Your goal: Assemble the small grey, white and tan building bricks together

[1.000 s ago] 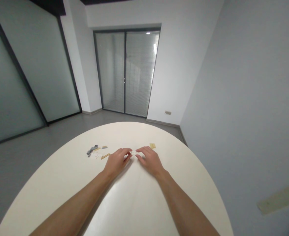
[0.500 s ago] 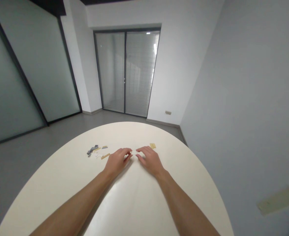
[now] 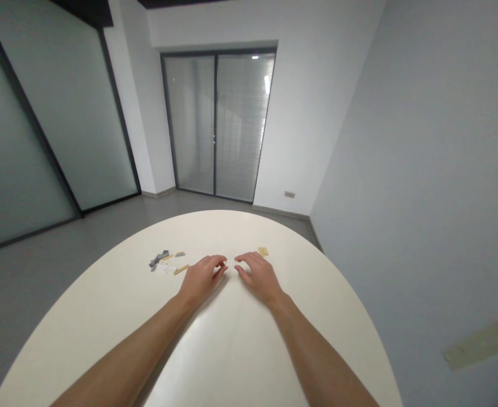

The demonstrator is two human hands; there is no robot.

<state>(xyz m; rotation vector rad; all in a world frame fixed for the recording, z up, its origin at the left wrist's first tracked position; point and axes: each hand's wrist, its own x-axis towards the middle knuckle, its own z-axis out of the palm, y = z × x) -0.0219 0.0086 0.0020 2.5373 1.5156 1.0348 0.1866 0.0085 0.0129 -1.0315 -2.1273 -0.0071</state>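
Between my two hands is a small white piece (image 3: 230,263), pale against the tabletop; its exact kind is too small to make out. My left hand (image 3: 204,277) holds its left side with thumb and forefinger curled in. From the other side, my right hand (image 3: 259,276) grips it with thumb and fingertips. Just left of my left hand lies a tan strip-like piece (image 3: 181,270). A flat yellow piece (image 3: 263,251) lies beyond my right hand, close to its knuckles.
Several grey pieces (image 3: 159,258) lie in a small heap on the left of the round white table (image 3: 227,350). Small white pieces (image 3: 168,268) and a grey and tan pair (image 3: 180,254) are beside them. A wall (image 3: 418,169) stands along the right.
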